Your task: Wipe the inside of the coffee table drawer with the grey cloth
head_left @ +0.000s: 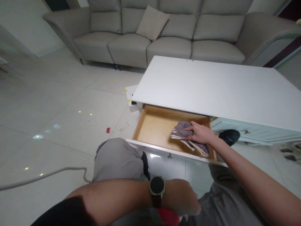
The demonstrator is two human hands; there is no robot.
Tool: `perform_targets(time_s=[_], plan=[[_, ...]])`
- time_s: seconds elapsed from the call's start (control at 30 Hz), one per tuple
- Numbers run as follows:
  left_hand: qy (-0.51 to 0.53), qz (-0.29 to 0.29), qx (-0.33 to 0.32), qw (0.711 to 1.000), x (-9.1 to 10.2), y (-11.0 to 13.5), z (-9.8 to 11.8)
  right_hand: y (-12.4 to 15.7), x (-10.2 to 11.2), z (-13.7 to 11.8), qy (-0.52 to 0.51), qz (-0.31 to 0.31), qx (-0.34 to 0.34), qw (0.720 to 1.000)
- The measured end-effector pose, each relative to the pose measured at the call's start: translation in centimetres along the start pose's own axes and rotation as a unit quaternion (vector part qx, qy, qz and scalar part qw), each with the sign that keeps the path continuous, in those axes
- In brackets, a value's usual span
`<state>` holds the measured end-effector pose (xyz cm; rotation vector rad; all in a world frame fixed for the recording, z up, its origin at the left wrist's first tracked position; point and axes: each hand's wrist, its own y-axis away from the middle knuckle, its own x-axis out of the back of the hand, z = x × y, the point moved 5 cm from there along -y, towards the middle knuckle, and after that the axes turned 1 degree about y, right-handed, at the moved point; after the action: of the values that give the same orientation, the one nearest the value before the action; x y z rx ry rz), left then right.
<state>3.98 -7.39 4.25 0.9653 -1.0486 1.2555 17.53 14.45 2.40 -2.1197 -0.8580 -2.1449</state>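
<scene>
My right hand (199,133) is inside the pulled-out drawer (155,125), with its fingers closed on a purple-brown patterned cloth (180,129). The cloth is folded, has pale edges, and lies over the drawer's right half. My left hand (181,196) is low in front of my body, curled, with a round watch on its wrist. Its fingers point down and away, so what they hold, if anything, is hidden. Just below that hand shows a red thing (168,216), mostly covered.
The drawer belongs to a white coffee table (211,84) with a small knob (169,156) on its front. A grey sofa (131,47) stands behind. On the floor are a white box (133,89), a red scrap (108,130) and a hose or cable (47,177).
</scene>
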Motion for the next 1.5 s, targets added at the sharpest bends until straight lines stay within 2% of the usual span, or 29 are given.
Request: perform_targets(time_s=[0.1,0.23,0.43,0.57,0.67,1.0,1.27,1.5], plan=[[0.001,0.011,0.017,1.000,0.0,0.1,-0.2,0.0,-0.1,0.0,-0.002,0.001,0.001,1.000],[-0.010,-0.005,0.031,0.999,0.0,0.3,-0.6,0.0,-0.4,0.0,-0.006,-0.002,-0.002,1.000],[-0.024,-0.003,0.000,1.000,0.3,0.1,0.2,0.0,-0.4,0.0,-0.008,0.002,0.005,1.000],[-0.040,0.013,-0.011,0.999,-0.1,0.1,0.4,-0.1,-0.5,0.0,-0.001,0.001,0.011,1.000],[-0.029,0.029,0.014,0.999,-0.5,0.2,-0.1,-0.1,-0.6,0.0,-0.002,-0.002,0.012,1.000],[0.061,0.001,0.040,0.997,-2.6,-0.1,-0.5,-0.2,-0.7,-0.2,-0.016,-0.007,0.024,1.000],[0.067,-0.016,0.026,0.997,-1.5,0.2,-0.1,-0.2,-0.9,-0.2,-0.008,-0.009,0.028,1.000],[0.070,0.011,0.109,0.992,-2.5,0.1,-0.8,-0.2,-0.9,-0.2,-0.006,-0.015,0.024,1.000]])
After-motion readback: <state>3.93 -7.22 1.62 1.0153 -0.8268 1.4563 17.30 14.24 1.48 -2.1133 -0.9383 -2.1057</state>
